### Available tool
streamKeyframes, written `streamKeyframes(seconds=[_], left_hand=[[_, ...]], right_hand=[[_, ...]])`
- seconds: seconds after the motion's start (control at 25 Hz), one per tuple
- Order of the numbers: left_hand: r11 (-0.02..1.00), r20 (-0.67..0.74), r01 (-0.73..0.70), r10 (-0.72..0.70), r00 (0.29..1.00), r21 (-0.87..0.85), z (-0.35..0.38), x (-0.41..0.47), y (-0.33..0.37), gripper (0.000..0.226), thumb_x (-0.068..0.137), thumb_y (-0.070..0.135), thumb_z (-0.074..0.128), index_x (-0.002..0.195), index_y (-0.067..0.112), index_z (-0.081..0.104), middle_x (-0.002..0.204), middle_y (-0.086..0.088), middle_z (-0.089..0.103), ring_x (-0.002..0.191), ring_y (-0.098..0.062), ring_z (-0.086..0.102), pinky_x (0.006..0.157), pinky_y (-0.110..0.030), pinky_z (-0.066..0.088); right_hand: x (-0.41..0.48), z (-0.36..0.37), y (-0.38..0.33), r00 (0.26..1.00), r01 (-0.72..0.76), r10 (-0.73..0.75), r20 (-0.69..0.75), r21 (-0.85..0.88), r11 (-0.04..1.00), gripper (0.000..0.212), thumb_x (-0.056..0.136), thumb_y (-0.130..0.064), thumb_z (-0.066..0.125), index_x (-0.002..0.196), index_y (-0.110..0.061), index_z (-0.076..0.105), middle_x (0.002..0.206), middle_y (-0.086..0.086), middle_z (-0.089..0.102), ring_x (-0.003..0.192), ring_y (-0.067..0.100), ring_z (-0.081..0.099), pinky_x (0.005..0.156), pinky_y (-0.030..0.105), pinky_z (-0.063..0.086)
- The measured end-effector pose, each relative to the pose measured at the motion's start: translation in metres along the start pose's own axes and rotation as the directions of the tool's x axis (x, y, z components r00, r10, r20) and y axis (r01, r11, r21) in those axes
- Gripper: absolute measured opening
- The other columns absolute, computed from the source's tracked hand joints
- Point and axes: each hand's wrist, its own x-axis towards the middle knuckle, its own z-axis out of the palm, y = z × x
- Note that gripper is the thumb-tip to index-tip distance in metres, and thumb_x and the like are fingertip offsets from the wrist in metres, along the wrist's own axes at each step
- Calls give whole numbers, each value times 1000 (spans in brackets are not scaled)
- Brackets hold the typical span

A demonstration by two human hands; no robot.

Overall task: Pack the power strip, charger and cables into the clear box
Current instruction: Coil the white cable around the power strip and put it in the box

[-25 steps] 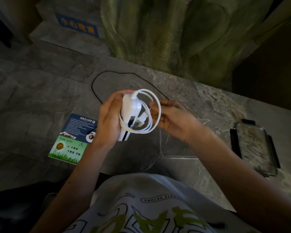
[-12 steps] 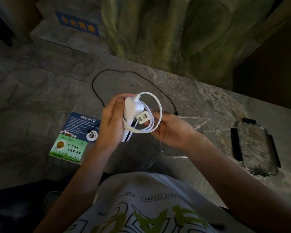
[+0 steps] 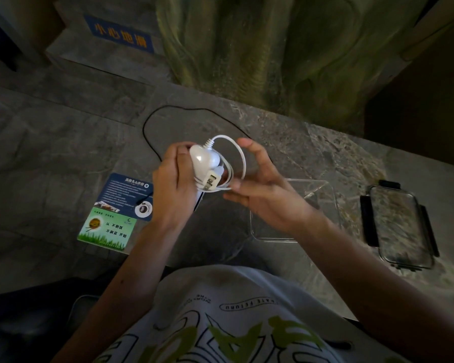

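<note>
1. Step in hand, by the look of it: coiling the white cord (image 3: 240, 158) around the power strip (image 3: 203, 159) ahead of packing.
2. Left hand (image 3: 174, 182) clenched around the strip's white body, held above the stone table (image 3: 312, 148), to the left of the clear box (image 3: 325, 195).
3. Right hand (image 3: 262, 191) half open, fingertips pinching the cord loop near the plug (image 3: 210, 181); thumb raised clear.
4. Clear box on the table under the right wrist, seemingly empty; its lid (image 3: 399, 224) lying apart to the right.
5. Black cable (image 3: 152, 142) loose on the table behind the hands, running to a small round puck (image 3: 143, 207) on a printed card (image 3: 116, 210). Not yet packed.
6. Next, probably: tuck the plug so the loop holds, then lower the bundle into the box.
</note>
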Motion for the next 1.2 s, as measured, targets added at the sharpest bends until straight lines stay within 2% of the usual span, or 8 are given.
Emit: streamKeyframes(seconds=[0.12,0.32,0.56,0.76,0.92,1.0,1.12,1.2], left_hand=[[999,20,0,-1,1000,52,3,1,2,26,103,31,33,107,18,55,89,-4,67,74,-15,66,61,-42,55],[999,71,2,-5,997,34,5,2,6,25,104,27,33,108,13,53,85,2,63,69,-3,64,54,-25,52],[992,187,74,-53,981,-104,8,3,13,17,100,36,43,102,27,58,90,7,63,80,1,61,68,-16,50],[977,192,186,-164,968,-103,8,6,6,12,96,41,49,97,33,58,88,6,66,77,0,64,67,-20,53],[913,172,358,-328,929,-197,10,11,-9,37,88,51,55,103,20,66,96,-6,71,90,-20,70,82,-41,56],[899,178,392,-360,916,-194,12,12,-14,43,82,54,55,103,18,67,97,-8,71,90,-22,70,85,-47,55],[854,163,467,-439,883,-228,13,15,-19,50,73,63,55,97,22,69,98,-10,72,92,-26,69,87,-52,54],[829,161,497,-471,867,-254,9,17,-22,51,72,63,54,98,22,68,98,-11,72,91,-28,70,81,-48,57]], right_hand=[[3,4,6,992,125,-120,34,-241,962,72,75,14,67,135,-14,37,98,20,60,93,26,59,81,36,53],[6,8,10,966,219,-258,-20,-470,855,43,72,11,75,108,0,56,96,7,64,88,13,64,80,27,52],[4,3,6,957,233,-288,-40,-486,842,25,88,7,61,107,-2,47,86,1,60,77,8,62,69,22,53],[-1,-8,3,935,201,-329,-129,-573,795,17,94,-7,57,110,-10,53,96,4,65,88,11,66,73,25,56],[-2,-17,2,919,198,-364,-150,-623,757,18,91,-15,56,105,-4,55,97,-1,68,91,9,68,79,35,56],[-2,-22,1,911,198,-376,-167,-625,755,22,92,-17,57,105,1,55,96,1,70,91,14,69,82,41,56],[-3,-33,-3,882,205,-425,-203,-647,734,27,95,-17,55,104,8,54,100,21,68,91,40,65,79,57,54],[-6,-38,-6,885,210,-432,-173,-680,702,23,95,-12,53,102,11,53,99,20,69,90,45,64,77,55,53]])
